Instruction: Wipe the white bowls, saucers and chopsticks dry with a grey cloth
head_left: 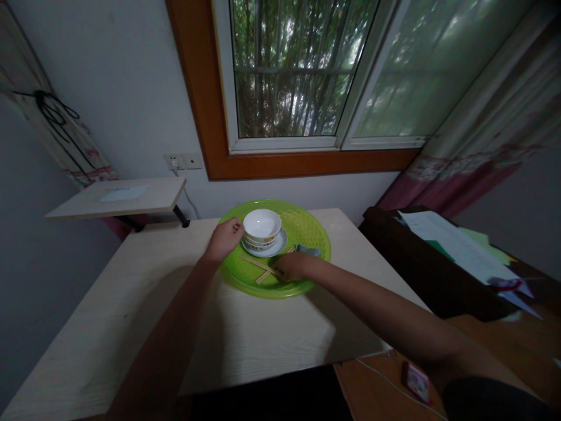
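Observation:
A round green tray [319,237] lies on the table. On it, left of its middle, white bowls [262,225] are stacked on a white plate [283,241]. My left hand [225,238] is over the tray's left rim, beside the bowls, its fingers curled in with nothing visible in them. My right hand [295,266] reaches down to the front of the tray, fingers closed at wooden chopsticks [256,265] that cross one another; its fingertips are partly hidden. Just behind that hand lies a small grey-green cloth-like item [308,250].
The pale wooden table [263,333] carries a small raised shelf [118,196] at back left, with a paper on it. A window [302,70] is behind. To the right, papers [460,245] lie on a dark surface. A phone-like object [416,381] is below the table's edge.

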`<state>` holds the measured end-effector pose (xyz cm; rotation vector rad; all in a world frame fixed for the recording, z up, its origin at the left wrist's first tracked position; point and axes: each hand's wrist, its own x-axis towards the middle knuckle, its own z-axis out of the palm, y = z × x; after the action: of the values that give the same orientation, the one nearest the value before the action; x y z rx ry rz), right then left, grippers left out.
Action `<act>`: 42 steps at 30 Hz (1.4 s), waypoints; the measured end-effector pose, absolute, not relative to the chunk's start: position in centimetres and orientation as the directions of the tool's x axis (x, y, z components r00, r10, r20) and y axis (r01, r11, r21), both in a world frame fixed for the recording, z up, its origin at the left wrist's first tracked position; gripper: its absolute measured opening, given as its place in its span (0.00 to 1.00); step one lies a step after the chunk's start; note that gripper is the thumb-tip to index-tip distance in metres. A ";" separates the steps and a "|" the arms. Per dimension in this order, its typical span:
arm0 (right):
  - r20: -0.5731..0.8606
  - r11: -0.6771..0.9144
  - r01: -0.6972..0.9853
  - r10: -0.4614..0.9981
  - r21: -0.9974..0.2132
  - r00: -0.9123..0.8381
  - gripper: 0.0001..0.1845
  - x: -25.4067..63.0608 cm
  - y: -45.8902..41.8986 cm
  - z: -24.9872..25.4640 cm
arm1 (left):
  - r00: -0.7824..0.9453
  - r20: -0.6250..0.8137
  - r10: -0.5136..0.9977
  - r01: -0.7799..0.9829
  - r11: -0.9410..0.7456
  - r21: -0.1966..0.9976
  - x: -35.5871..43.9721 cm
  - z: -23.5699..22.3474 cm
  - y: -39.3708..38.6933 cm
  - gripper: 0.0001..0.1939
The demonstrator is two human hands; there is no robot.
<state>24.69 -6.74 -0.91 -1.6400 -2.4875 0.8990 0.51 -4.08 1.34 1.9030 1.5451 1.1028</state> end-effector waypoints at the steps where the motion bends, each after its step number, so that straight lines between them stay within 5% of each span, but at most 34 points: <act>1: -0.315 0.332 0.844 0.819 -0.420 -0.479 0.13 24.8 -6.7 -0.9 | 0.081 0.307 0.948 0.593 -0.294 0.750 0.5 1.4 -4.2 0.10; 4: -0.414 0.509 0.836 0.729 -0.205 -0.545 0.14 25.6 -6.1 -0.4 | 0.171 0.355 0.919 0.594 -0.384 0.707 0.3 1.5 -4.3 0.12; 7: -0.304 0.585 0.790 0.731 -0.181 -0.611 0.14 27.0 -5.3 0.5 | 0.276 0.411 0.869 0.587 -0.491 0.644 0.3 1.4 -4.4 0.13; 11: 0.041 0.677 0.673 0.713 -0.297 -0.700 0.10 28.7 -4.7 2.3 | 0.475 0.410 0.778 0.563 -0.627 0.538 0.7 1.3 -4.8 0.14; 15: 0.278 0.655 0.606 0.749 -0.452 -0.602 0.09 29.1 -4.9 4.2 | 0.636 0.351 0.687 0.488 -0.710 0.508 1.2 1.3 -4.9 0.16; 25: 0.399 0.576 0.370 0.796 -0.729 -0.455 0.11 24.8 -6.3 5.5 | 0.619 0.341 0.708 0.456 -0.677 0.578 1.2 1.6 -4.6 0.10; 29: 0.304 0.544 0.462 0.813 -0.701 -0.496 0.12 25.1 -5.8 4.7 | 0.499 0.352 0.792 0.467 -0.588 0.661 1.0 1.2 -4.5 0.08; 36: -0.178 0.659 0.723 0.701 -0.207 -0.690 0.09 26.6 -5.4 2.0 | 0.321 0.232 0.918 0.281 -0.326 0.902 0.7 0.5 -3.7 0.11; 42: -0.379 0.705 0.709 0.652 -0.015 -0.656 0.16 24.7 -5.8 0.7 | 0.236 0.211 0.948 0.321 -0.281 0.904 0.8 0.9 -3.9 0.07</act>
<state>24.66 -5.84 0.70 -1.3328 -3.2178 0.2875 0.83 -3.87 0.87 1.7532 1.1784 1.0470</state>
